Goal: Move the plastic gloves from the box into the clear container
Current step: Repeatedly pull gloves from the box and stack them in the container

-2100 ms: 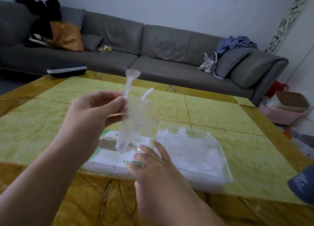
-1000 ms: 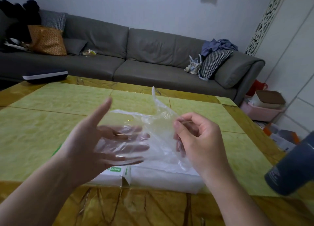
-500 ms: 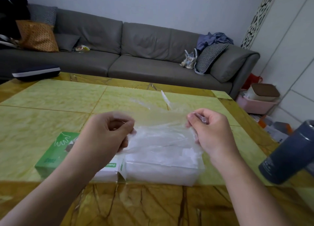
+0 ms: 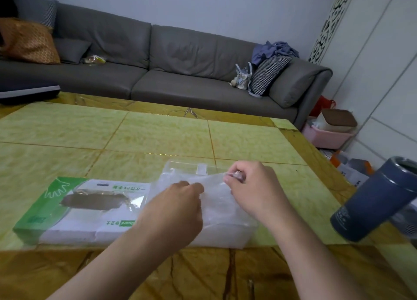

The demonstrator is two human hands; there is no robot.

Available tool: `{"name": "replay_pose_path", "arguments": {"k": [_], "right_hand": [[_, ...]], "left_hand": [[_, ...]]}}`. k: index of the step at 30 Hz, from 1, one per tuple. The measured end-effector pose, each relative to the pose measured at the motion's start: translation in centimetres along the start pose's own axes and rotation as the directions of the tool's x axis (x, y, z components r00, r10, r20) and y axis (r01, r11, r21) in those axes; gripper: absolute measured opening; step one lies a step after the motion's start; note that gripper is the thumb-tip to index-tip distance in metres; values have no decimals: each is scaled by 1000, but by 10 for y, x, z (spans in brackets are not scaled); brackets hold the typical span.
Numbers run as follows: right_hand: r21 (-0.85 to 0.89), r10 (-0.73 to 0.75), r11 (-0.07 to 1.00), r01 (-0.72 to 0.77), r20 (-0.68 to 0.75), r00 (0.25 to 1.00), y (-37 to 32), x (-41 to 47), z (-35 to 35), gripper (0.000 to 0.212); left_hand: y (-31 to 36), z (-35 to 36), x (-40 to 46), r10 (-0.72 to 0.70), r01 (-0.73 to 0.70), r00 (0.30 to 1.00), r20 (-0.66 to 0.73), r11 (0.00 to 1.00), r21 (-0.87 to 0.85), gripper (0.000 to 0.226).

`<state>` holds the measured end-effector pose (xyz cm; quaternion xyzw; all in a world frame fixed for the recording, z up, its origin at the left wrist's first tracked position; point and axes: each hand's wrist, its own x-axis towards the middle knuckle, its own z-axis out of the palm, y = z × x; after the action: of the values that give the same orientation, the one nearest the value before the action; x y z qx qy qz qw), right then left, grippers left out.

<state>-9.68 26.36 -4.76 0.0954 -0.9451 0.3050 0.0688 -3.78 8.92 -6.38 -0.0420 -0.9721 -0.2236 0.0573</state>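
Note:
A green and white glove box (image 4: 74, 209) lies flat on the table near its front edge, its torn oval opening facing up. Right beside it stands the clear container (image 4: 187, 167), holding a pile of thin plastic gloves. A clear plastic glove (image 4: 214, 187) is stretched flat over that pile. My left hand (image 4: 178, 209) pinches the glove's left end with curled fingers. My right hand (image 4: 250, 187) pinches its right end between thumb and fingers. Both hands sit low over the container.
The green and amber table (image 4: 158, 137) carries a dark blue cup (image 4: 379, 200) at its right edge. Behind it runs a grey sofa (image 4: 180, 74) with cushions and a bag. A pink bin (image 4: 327, 137) stands on the floor at the right.
The glove was pulled from the box, spread between both hands in the air, then lowered. Now both hands hold it flat down on the pile in the container.

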Motion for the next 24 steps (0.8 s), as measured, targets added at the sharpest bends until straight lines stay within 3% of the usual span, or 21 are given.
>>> {"name": "replay_pose_path", "arguments": {"k": [10,13,18,24], "right_hand": [[-336,40,940,-57,-57,998,-1,1,3,28],[-371,56,925,-80,-75,996,-1,0,5,27],[-252,48,964,-83,-141,989,-1,-2,3,28],[-277,71,954,-117,-169,983,1,-4,8,30]], "left_hand": [[-15,-4,22,-18,27,966,258,999,-31,50],[-11,-14,24,-9,10,975,224,1000,-5,58],[12,-32,16,105,-105,994,20,994,15,41],[15,-7,1,66,-86,990,121,983,163,44]]}}
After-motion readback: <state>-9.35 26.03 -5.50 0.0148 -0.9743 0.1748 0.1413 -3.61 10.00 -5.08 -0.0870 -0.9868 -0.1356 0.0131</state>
